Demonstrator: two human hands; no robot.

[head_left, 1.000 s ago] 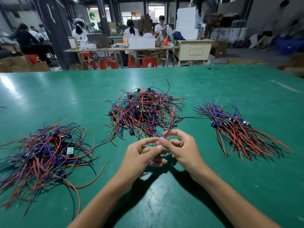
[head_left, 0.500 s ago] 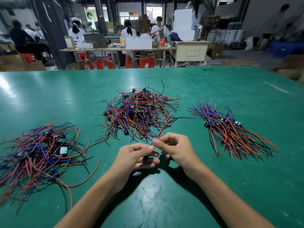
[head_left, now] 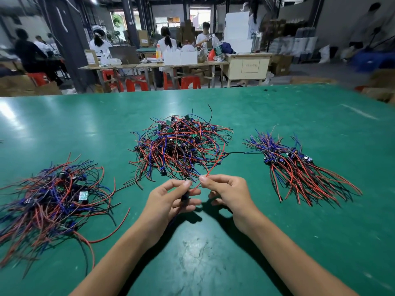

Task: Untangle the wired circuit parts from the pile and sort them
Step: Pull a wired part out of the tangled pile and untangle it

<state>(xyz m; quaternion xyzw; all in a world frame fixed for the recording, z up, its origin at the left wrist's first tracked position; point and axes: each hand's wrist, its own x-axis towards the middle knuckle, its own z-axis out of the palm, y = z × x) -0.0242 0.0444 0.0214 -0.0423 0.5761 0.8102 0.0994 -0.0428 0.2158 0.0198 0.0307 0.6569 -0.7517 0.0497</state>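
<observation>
Right fingers (head_left: 204, 178): thumb and forefinger pinched together on a red wire (head_left: 215, 165); the other fingers curl loosely below, holding nothing seen.
Left fingers (head_left: 185, 183): thumb and forefinger closed on a small dark part (head_left: 184, 196), its make too blurred to tell; lower fingers curl under it.
Right hand (head_left: 229, 194): raised above the table, just beside the left hand, fingertips near but apart.
Left hand (head_left: 165, 202): raised above the table, palm turned to the right.
Red wire: runs from near the dark part up through the right pinch and on into the middle pile.
Middle pile (head_left: 181, 146): tangle of red, blue and black wires with small green boards, just beyond both hands, on the table.
Right bundle (head_left: 299, 167): parts laid side by side, dark components in a row, red wires fanning toward the near right; well apart from the hands.
Black wire (head_left: 234, 152): lies between the middle pile and the right bundle.
Left pile (head_left: 53, 195): loose tangle of the same wires and boards, one pale board face-up; well left of the hands.
Table (head_left: 213, 263): green, glossy, scuffed near the forearms.
Background: people seated at benches, red stools (head_left: 136, 83), a beige cabinet (head_left: 248, 65), a plastic bottle (head_left: 216, 48), stacked boxes.
</observation>
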